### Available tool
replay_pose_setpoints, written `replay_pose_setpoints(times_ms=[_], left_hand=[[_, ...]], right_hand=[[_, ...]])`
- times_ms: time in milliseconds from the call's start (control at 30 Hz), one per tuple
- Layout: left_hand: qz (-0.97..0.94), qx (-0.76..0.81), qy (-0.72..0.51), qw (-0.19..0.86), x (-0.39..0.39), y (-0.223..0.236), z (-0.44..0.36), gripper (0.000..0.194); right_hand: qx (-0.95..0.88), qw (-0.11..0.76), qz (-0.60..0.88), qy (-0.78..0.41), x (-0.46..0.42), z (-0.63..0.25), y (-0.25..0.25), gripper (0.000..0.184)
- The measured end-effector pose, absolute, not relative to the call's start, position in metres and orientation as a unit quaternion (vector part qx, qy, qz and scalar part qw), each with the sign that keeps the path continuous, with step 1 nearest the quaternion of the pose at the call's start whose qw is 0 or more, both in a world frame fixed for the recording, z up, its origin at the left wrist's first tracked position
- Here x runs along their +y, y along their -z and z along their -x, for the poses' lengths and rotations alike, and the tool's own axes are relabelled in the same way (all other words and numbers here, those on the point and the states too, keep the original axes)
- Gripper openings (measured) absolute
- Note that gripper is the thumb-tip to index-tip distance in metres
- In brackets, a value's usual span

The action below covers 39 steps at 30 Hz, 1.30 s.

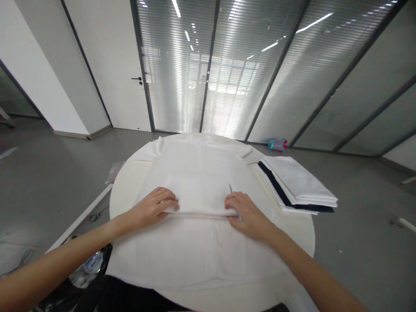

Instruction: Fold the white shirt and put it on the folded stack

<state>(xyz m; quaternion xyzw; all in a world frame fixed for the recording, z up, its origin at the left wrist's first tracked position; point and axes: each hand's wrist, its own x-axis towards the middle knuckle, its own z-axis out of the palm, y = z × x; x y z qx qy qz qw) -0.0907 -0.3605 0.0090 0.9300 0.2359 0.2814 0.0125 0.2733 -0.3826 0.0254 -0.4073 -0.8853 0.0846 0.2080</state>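
Observation:
A white shirt (195,255) lies spread over the round table, a short sleeve showing at the far left. On top of it rests a folded white garment (199,195), its doubled edge toward me. My left hand (158,203) grips the near left corner of this bundle, fingers curled over it. At the near right corner my right hand (245,212) pinches the same edge between thumb and fingers. Whether the folded piece is separate from the shirt beneath, I cannot tell.
A stack of folded clothes (295,182), white with a dark layer, sits at the right side of the round table (307,232). Plastic-wrapped items (92,264) lie low at the left. A blue and pink object (277,144) is on the floor by the glass wall.

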Motion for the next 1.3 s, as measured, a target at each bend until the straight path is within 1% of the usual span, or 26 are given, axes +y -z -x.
replay_pose_setpoints(times_ms=[100,233,367,467,567,600,700,767,800,867,900,933,1067,1133,1200,1233,1300], left_hand=[[-0.926,0.253,-0.281,-0.014,-0.369,-0.001,0.092,0.023],[-0.928,0.245,-0.273,-0.059,-0.372,0.000,0.095,0.030],[-0.932,0.224,-0.268,-0.096,-0.374,0.002,0.097,0.025],[-0.933,0.211,-0.269,-0.113,-0.375,0.001,0.096,0.018],[-0.924,0.227,-0.277,-0.134,-0.376,-0.003,0.089,0.013],[-0.920,0.236,-0.277,-0.147,-0.376,-0.006,0.085,0.012],[-0.915,0.253,-0.255,-0.184,-0.377,-0.013,0.064,0.016],[-0.916,0.254,-0.236,-0.202,-0.378,-0.016,0.048,0.019],[-0.916,0.253,-0.230,-0.212,-0.378,-0.016,0.041,0.021],[-0.914,0.246,-0.223,-0.234,-0.379,-0.015,0.029,0.021],[-0.913,0.241,-0.222,-0.244,-0.379,-0.014,0.024,0.020],[-0.912,0.235,-0.222,-0.253,-0.379,-0.013,0.021,0.018],[-0.906,0.208,-0.245,-0.274,-0.378,-0.008,0.017,0.011],[-0.907,0.196,-0.255,-0.270,-0.378,-0.005,0.017,0.011],[-0.918,0.189,-0.248,-0.244,-0.377,-0.004,0.017,0.014],[-0.927,0.188,-0.240,-0.217,-0.375,-0.007,0.018,0.016],[-0.946,0.203,-0.215,-0.132,-0.371,-0.018,0.020,0.018]], right_hand=[[-0.888,0.213,0.407,-0.008,-0.390,-0.268,-0.012,0.023],[-0.896,0.221,0.368,0.114,-0.392,-0.267,-0.005,0.017],[-0.893,0.210,0.338,0.209,-0.394,-0.265,-0.002,0.012],[-0.886,0.216,0.325,0.252,-0.393,-0.263,-0.002,0.011],[-0.883,0.223,0.321,0.260,-0.391,-0.258,-0.006,0.002],[-0.884,0.217,0.324,0.259,-0.390,-0.256,-0.008,0.006],[-0.888,0.193,0.326,0.260,-0.387,-0.243,-0.015,0.026],[-0.892,0.179,0.316,0.269,-0.386,-0.232,-0.018,0.030],[-0.892,0.176,0.310,0.276,-0.385,-0.226,-0.018,0.028],[-0.889,0.180,0.301,0.295,-0.385,-0.216,-0.016,0.017],[-0.886,0.187,0.296,0.305,-0.385,-0.213,-0.013,0.011],[-0.882,0.196,0.292,0.314,-0.385,-0.210,-0.011,0.009],[-0.872,0.229,0.282,0.328,-0.383,-0.207,-0.002,0.018],[-0.876,0.232,0.278,0.319,-0.382,-0.208,0.000,0.018],[-0.892,0.218,0.269,0.292,-0.382,-0.210,-0.002,0.017],[-0.902,0.207,0.266,0.271,-0.383,-0.210,-0.004,0.016],[-0.916,0.199,0.271,0.219,-0.384,-0.209,-0.010,0.014]])
